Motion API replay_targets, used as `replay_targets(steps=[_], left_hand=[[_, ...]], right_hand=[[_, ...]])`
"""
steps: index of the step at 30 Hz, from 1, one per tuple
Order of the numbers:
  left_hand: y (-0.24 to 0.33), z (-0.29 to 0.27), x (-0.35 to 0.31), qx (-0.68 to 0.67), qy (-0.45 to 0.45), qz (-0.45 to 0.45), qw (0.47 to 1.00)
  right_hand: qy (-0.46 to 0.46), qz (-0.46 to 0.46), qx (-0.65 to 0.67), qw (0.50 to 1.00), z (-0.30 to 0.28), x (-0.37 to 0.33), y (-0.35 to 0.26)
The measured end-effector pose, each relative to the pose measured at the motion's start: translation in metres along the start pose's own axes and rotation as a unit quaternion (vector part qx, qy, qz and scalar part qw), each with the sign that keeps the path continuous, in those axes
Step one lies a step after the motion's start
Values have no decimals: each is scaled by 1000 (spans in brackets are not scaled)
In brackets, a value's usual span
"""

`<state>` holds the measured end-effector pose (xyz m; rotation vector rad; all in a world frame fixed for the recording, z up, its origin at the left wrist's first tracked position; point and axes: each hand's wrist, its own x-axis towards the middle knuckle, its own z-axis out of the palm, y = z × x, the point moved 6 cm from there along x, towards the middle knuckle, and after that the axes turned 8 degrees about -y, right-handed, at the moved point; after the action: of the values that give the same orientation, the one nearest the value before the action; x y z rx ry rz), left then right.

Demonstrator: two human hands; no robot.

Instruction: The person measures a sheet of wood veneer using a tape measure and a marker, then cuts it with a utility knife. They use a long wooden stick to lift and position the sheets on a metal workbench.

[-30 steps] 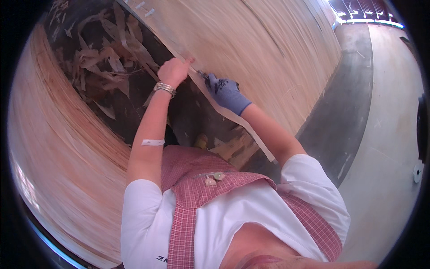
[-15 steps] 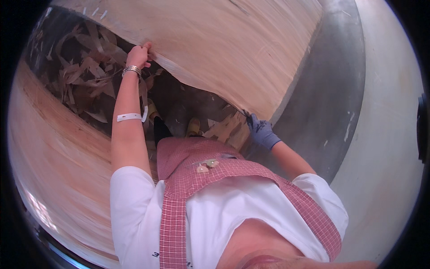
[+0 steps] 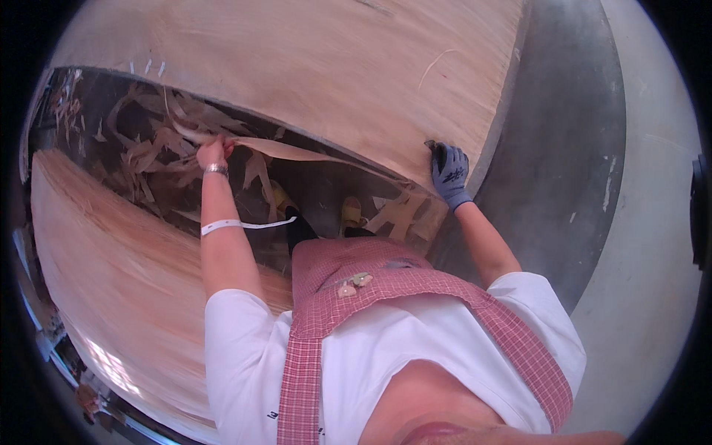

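My bare left hand (image 3: pixel 213 153), with a bracelet at the wrist, pinches a long thin strip of wood veneer (image 3: pixel 289 150). The strip stretches right along the near edge of a broad veneer sheet (image 3: pixel 348 78), and a gap shows between them on the left. My right hand (image 3: pixel 449 176), in a grey-blue glove, is closed on a small dark tool (image 3: pixel 430 144) over the sheet's near right corner. The tool is mostly hidden by the fingers, and its exact kind does not show.
Torn veneer scraps (image 3: pixel 152 152) lie heaped on the dark floor to the left, others near my shoes (image 3: pixel 351 211). A second large veneer surface (image 3: pixel 133 274) stands at the near left. A dark grey floor band (image 3: pixel 556 148) runs along the right. A white tape (image 3: pixel 252 224) hangs from my left forearm.
My left hand has come nearer, drawing the strip away from the sheet's edge. My right hand has moved right and farther away, onto the sheet's corner.
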<state>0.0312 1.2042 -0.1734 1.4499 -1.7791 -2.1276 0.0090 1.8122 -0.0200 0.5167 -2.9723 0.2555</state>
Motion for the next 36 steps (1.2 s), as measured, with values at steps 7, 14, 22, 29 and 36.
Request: replay_targets(steps=[7, 14, 22, 29, 36], left_hand=[[-34, -45, -14, 758, 8, 104, 644], [-174, -139, -114, 649, -262, -167, 694], [-5, -357, 33, -136, 169, -43, 975], [301, -507, 97, -437, 201, 366, 797], [427, -447, 184, -12, -48, 137, 989]], right_hand=[[28, 2, 25, 999, -10, 1, -4], [14, 59, 21, 998, -12, -6, -3], [-101, 127, -35, 986, 3, 9, 4], [-228, 401, 74, 884, 47, 5, 38], [167, 498, 137, 840, 59, 178, -75]])
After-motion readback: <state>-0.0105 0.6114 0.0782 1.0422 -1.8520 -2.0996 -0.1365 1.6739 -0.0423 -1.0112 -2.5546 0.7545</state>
